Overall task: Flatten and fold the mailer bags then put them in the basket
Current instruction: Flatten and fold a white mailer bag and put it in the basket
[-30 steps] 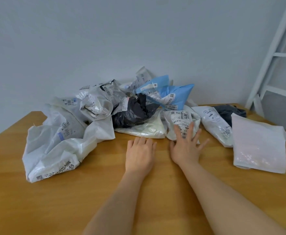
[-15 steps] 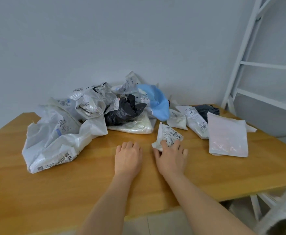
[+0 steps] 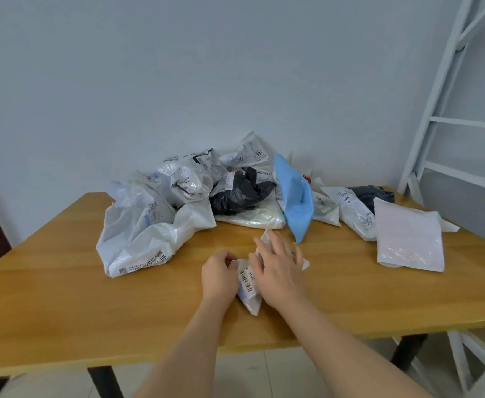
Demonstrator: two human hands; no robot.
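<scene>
A small white mailer bag (image 3: 248, 282) lies on the desk (image 3: 48, 297) near its front edge, thin crinkled plastic with a barcode label; light, limp and likely slippery, best taken by its edges. The left hand (image 3: 219, 275) pinches its 9 o'clock edge; the right hand (image 3: 278, 268) presses flat, fingers spread. At 12 o'clock sits the crumpled bag heap (image 3: 195, 196).

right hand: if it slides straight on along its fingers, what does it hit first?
The right hand lies flat on the small white mailer, fingers pointing away and slightly left. Straight on, after bare table, it would probably first meet the cream bag under the black bag; depth is uncertain.
</scene>
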